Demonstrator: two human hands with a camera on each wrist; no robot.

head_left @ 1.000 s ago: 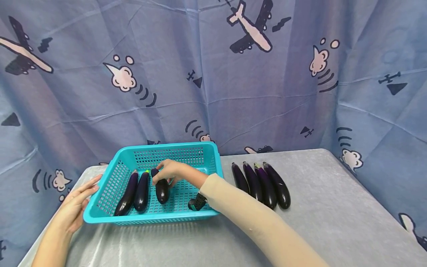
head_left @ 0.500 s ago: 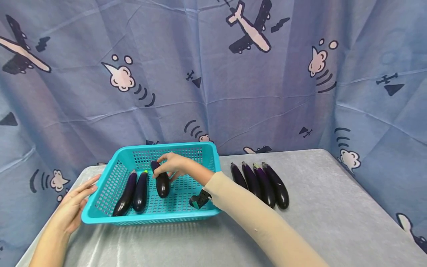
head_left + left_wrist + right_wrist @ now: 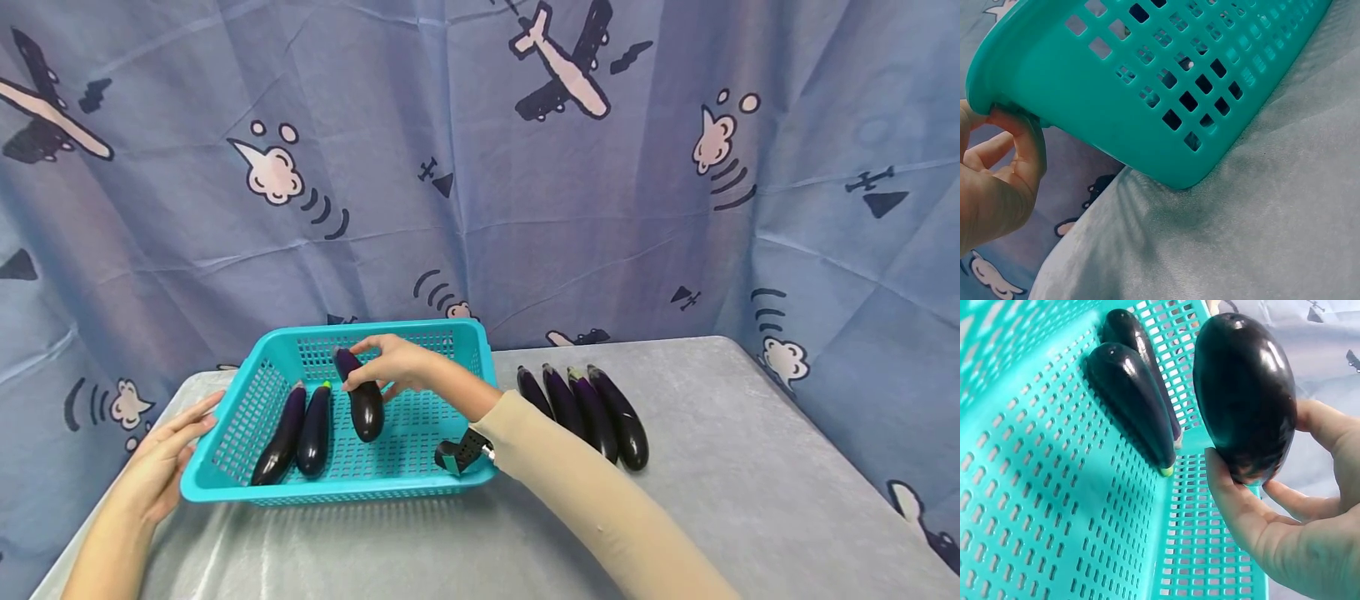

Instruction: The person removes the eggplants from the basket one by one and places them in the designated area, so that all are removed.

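Note:
My right hand [image 3: 396, 365] grips a dark purple eggplant [image 3: 366, 412] above the turquoise basket [image 3: 360, 492]. In the right wrist view this eggplant [image 3: 1244, 394] hangs over the perforated floor, its blunt end facing the camera. Two other eggplants, one long [image 3: 281, 442] and one with a green tip [image 3: 314, 433], lie side by side at the basket's left. My left hand [image 3: 161, 458] holds the basket's left rim; in the left wrist view its fingers [image 3: 1022, 140] curl under the rim's edge.
Several more eggplants [image 3: 600, 417] lie in a row on the grey tabletop [image 3: 735, 467], right of the basket and partly behind my right sleeve [image 3: 585, 492]. A blue curtain [image 3: 360, 167] with airplane prints hangs behind the table. A small black device [image 3: 459, 454] sits at my right wrist.
My right hand has risen and shifted slightly toward the back, lifting the gripped eggplant from the basket floor and tilting it. The left hand stays on the rim.

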